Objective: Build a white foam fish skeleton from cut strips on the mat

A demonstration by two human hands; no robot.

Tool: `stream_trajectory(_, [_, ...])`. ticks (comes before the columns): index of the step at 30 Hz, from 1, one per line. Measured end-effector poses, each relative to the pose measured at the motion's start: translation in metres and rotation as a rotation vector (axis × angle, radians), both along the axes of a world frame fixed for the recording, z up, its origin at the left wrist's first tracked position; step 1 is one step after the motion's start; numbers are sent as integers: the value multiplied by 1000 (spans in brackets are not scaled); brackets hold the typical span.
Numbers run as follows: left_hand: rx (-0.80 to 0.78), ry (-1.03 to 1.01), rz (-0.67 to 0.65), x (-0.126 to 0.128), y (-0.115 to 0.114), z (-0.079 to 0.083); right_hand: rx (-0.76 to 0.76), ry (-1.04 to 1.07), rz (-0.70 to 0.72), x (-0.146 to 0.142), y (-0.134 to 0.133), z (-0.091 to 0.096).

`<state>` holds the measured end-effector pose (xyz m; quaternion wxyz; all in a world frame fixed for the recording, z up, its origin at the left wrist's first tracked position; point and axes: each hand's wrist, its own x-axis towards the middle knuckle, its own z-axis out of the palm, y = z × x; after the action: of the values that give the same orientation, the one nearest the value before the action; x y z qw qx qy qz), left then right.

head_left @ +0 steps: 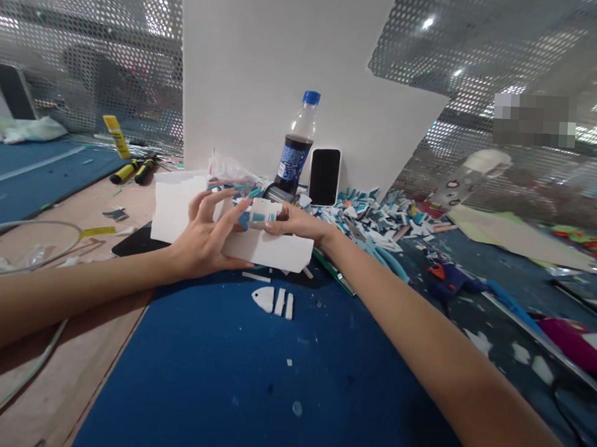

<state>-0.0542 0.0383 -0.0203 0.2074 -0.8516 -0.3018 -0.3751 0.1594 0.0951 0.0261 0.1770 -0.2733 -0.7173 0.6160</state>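
My left hand [206,235] curves round the left end of a white foam board strip [277,249], its thumb along the lower edge and its fingers raised and bent above. Between the thumb and fingers of my right hand [298,222] is a small white foam piece with teal patches [262,212], just above the strip. Whether this piece touches the strip I cannot tell. On the blue mat [211,366] below lie a pointed white foam piece with a small hole [263,299] and two short white bars [284,304]. A larger white sheet [172,210] is behind my left hand.
A cola bottle [295,146] and a phone-like device with a dark screen [325,177] stand at the back. Teal and white scraps [369,217] are heaped to their right. A green cutter [334,272] lies under my right forearm. Yellow-black tools [134,168] and a cable [73,228] are at left.
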Motion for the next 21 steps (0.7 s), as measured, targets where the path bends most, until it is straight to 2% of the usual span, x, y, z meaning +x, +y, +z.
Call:
stream_trajectory(3, [-7,-9,-14,0,0,0,-83,22,-18,0,2,-5])
stream_trajectory(7, [-12,-2,0,2,0,1,-105,56,-46,0,2,-9])
stream_trajectory(12, [54,-9,27,3,1,2,-140,111,-67,-2,1,-14])
stream_trajectory(18, [58,-29,64,3,2,2,-112,155,-120,-11,4,-24])
stream_trajectory(21, [59,-28,85,3,-1,3,-60,195,-166,-13,8,-23])
